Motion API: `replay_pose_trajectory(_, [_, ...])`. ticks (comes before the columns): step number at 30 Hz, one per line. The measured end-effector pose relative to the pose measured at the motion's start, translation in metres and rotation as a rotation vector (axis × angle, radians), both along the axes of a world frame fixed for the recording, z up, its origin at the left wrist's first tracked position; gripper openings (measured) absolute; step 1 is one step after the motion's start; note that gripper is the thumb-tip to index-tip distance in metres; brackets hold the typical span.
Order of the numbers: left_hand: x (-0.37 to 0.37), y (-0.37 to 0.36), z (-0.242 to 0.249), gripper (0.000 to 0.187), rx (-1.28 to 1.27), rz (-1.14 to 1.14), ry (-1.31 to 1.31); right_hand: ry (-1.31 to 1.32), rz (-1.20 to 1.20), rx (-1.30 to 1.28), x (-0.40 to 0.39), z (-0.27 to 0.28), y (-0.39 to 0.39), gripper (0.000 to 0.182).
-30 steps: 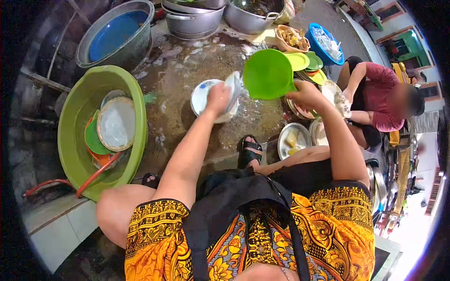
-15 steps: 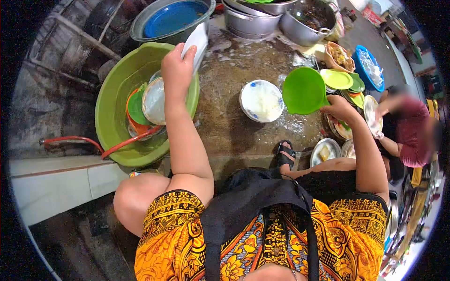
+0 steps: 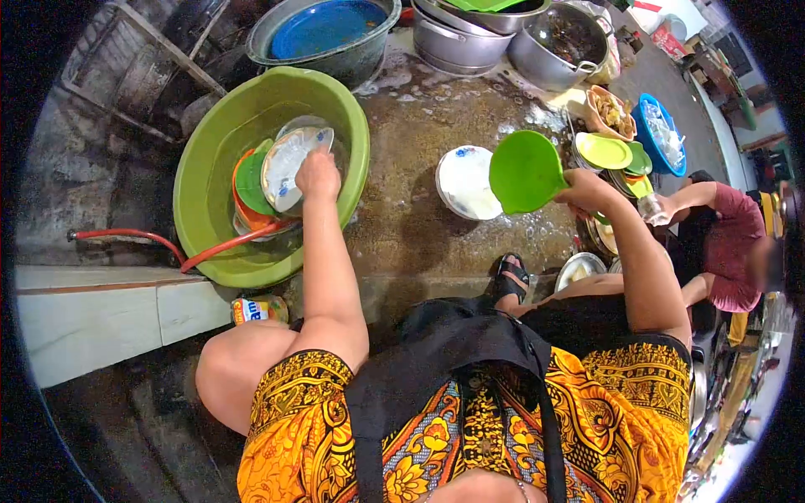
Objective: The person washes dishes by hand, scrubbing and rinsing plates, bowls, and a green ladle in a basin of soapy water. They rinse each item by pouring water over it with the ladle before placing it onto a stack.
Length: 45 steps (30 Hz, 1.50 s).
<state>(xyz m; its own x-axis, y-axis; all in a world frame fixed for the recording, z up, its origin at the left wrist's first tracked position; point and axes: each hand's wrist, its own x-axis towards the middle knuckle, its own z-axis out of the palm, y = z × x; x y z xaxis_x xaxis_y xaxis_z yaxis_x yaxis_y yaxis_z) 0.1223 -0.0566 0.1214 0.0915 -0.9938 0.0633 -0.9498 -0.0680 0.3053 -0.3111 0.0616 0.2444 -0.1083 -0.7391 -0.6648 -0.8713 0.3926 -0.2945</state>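
My left hand point(image 3: 319, 176) is closed on the edge of a white plate with a blue pattern point(image 3: 295, 159), low inside the big green basin point(image 3: 356, 159). Beside that plate are a green plate point(image 3: 250, 183) and an orange dish point(image 3: 241, 208), partly hidden under it. My right hand point(image 3: 585, 193) grips the handle of a green dipper point(image 3: 527, 172), tilted over the right edge of a white bowl or stacked plates with blue flowers point(image 3: 465, 180) on the wet floor.
A red hose point(image 3: 226, 249) runs over the basin's near rim. Metal pots point(image 3: 453, 46) and a grey tub with blue inside point(image 3: 323, 29) stand at the back. Stacked plates point(image 3: 605, 151), a blue basket point(image 3: 662, 134) and a co-worker point(image 3: 729, 226) are at right.
My left hand has lowered the white plate from above the basin's far right rim down into the basin. The green dipper has moved slightly left, now overlapping the white dishes on the floor.
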Motion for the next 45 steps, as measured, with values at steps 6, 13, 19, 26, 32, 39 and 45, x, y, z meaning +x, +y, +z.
replay_pose_trajectory(6, [-0.019,-0.005,-0.004,0.035,0.009,-0.01,0.103,0.061,0.014,-0.067,0.01,0.002,-0.004,0.027])
replay_pose_trajectory(13, [-0.16,0.033,-0.006,0.017,-0.063,-0.647,0.004,0.201,0.068,0.01,0.031,0.019,-0.007,0.031])
replay_pose_trajectory(19, [-0.228,0.066,-0.13,0.026,0.341,-1.126,-0.423,0.381,0.387,-0.109,0.029,0.008,-0.004,0.026])
replay_pose_trajectory(26, [-0.254,0.066,-0.132,0.02,0.43,-1.226,-0.349,0.543,0.497,-0.182,0.038,0.013,0.01,0.016])
replay_pose_trajectory(32, [-0.271,0.076,-0.146,0.02,0.32,-1.353,-0.441,0.571,0.488,-0.213,0.032,0.013,0.015,0.015])
replay_pose_trajectory(39, [-0.28,0.094,-0.111,0.016,-0.08,-1.283,0.099,0.65,0.434,-0.283,0.027,0.029,0.018,0.014])
replay_pose_trajectory(45, [-0.292,0.056,-0.079,0.021,0.003,-0.789,0.48,0.787,0.216,-0.394,0.02,0.048,0.01,0.017])
